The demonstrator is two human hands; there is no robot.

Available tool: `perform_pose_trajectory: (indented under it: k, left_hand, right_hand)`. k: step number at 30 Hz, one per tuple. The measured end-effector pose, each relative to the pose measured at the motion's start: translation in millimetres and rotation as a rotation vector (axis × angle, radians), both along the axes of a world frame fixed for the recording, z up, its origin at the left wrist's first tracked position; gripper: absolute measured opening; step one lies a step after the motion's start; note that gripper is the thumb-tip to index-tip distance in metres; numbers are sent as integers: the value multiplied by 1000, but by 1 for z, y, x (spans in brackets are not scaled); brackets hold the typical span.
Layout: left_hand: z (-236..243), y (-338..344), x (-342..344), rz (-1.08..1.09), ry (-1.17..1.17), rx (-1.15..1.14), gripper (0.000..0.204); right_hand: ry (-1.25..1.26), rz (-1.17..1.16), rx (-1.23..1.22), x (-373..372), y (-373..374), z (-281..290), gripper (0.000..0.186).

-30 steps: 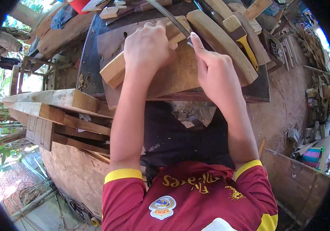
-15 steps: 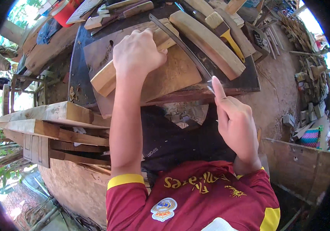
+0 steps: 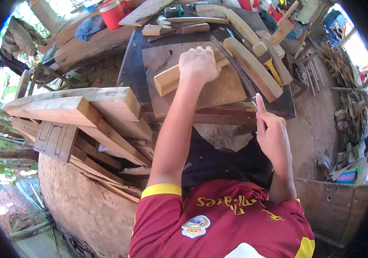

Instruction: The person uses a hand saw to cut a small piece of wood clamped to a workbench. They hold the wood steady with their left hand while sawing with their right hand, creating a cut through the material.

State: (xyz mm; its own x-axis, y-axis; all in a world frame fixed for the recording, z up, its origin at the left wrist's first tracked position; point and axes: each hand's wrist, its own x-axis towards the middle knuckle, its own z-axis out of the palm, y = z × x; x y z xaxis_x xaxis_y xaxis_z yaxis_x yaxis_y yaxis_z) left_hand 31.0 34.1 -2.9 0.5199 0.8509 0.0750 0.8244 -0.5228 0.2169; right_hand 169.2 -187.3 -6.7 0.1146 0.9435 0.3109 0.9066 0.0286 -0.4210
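Observation:
My left hand (image 3: pixel 198 64) is closed over a squared length of light wood (image 3: pixel 167 81), pressing it down on a flat wooden board (image 3: pixel 231 89) on the dark workbench. Across the wood's far right end lies a long, narrow, dark metal blade (image 3: pixel 237 66), which looks like a handsaw seen edge-on; its teeth cannot be made out. My right hand (image 3: pixel 272 132) grips the near end of this tool, index finger stretched along it. Most of the handle is hidden in my fingers.
Right of the blade lie a thick curved wood piece (image 3: pixel 255 71) and a yellow-handled brush (image 3: pixel 272 72). Stacked timber beams (image 3: pixel 74 109) jut out at the left, near my left forearm. A red bucket (image 3: pixel 114 16) and several wooden-handled tools stand or lie at the back.
My view has swung left, so the bench appears farther right. My left hand stays on the wood, and my right hand still holds the blade across it.

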Motion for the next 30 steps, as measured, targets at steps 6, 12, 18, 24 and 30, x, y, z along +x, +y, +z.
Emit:
perform_pose_trajectory:
  k: [6,12,18,24,30]
  left_hand:
    - [-7,-1,0,24,-35,58,57]
    - [-2,-5,6,90,-54,32,56]
    - [-2,-3,2,136,5,76,61]
    - [4,-2,7,117,101,49,62]
    - [-4,-3,6,127,65,84,64]
  right_hand:
    - [66,23,26,3,2,-1,55]
    - [164,63,20,14,-1,-11,54]
    - [226,179,58,20,0,-27,60]
    - [260,280,1,37,7,-24,59]
    - [218,262,-167,46,8,-2,60]
